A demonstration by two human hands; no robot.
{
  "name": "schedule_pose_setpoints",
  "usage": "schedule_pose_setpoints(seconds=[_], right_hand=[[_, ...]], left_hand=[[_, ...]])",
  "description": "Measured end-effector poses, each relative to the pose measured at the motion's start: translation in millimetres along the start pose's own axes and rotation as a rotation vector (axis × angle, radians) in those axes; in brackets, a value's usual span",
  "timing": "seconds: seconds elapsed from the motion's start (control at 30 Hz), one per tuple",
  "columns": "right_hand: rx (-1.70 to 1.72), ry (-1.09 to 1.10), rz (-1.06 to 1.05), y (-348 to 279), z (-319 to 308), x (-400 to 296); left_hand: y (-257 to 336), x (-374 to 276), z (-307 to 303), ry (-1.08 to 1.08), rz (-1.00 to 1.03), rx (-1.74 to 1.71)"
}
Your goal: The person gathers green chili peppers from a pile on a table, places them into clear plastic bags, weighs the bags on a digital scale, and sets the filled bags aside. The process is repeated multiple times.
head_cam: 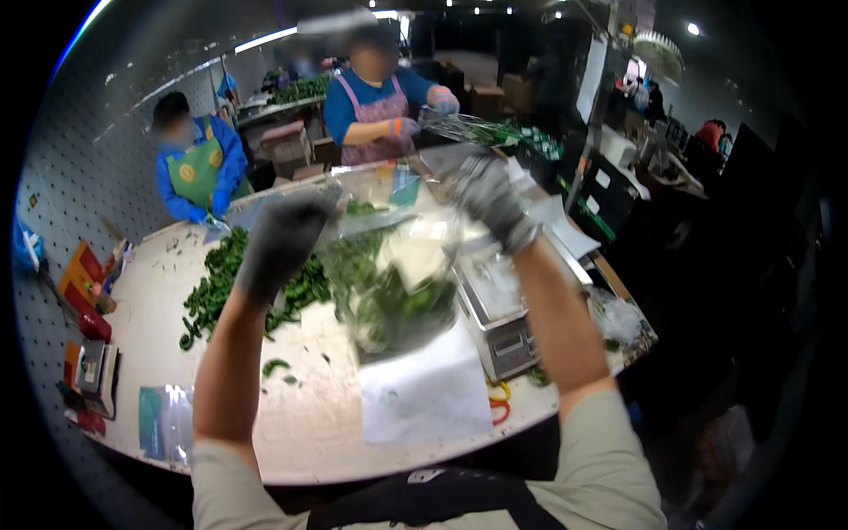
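Note:
A clear plastic bag (404, 301) with green peppers inside hangs between my raised hands, blurred by motion. My left hand (291, 228), in a grey glove, is closed on the bag's upper left edge. In a grey striped glove, my right hand (487, 192) grips the bag's upper right side; its fingertips are blurred. Below the bag a white sheet of paper (424, 404) lies on the table. Loose green peppers (222, 278) are heaped beyond and beside my left forearm. A digital scale (500, 318) stands under my right forearm.
Red-and-yellow-handled scissors (500, 404) lie beside the scale. Flat printed plastic bags (162, 424) are at the near left of the table (318, 450). A second scale (99, 374) stands far left. Two co-workers stand across the table, one in a green apron (195, 172), one in a pink apron (371, 132).

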State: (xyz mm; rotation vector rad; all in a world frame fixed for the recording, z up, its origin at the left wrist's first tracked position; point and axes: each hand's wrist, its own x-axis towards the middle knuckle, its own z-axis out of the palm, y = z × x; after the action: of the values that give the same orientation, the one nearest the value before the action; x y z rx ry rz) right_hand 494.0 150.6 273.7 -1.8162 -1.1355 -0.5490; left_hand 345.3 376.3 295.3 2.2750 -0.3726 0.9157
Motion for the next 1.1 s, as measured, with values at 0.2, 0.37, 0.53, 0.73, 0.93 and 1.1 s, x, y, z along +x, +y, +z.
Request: schedule_pose_setpoints(seconds=[0.2,0.37,0.53,0.73,0.93,1.1], right_hand=[[-0.415,0.281,0.197,78.8,-106.8,-7.5],[-1.047,-0.319,0.358,94.9,-127.6,-94.7],[-0.739,-0.553,0.583,65.7,-94.5,-207.4],[-0.164,-0.063,0.733,31.0,-80.1,-285.4],[0.249,0.547,1.110,9.5,-75.7,-314.0],[-0.204,0.396,1.033,5.4,-64.6,-326.6]], left_hand=[[-22.1,103.2,131.0,0.088,0.375,0.242],[-30.2,58.7,220.2,-0.201,0.195,0.381],[-19.1,-38.6,233.7,-0.554,-0.048,0.424],[-18.9,-120.7,212.1,-0.570,-0.057,0.251],[-54.8,-196.4,172.7,-0.189,-0.206,0.044],[-115.9,-268.7,150.7,-0.217,-0.432,0.298]])
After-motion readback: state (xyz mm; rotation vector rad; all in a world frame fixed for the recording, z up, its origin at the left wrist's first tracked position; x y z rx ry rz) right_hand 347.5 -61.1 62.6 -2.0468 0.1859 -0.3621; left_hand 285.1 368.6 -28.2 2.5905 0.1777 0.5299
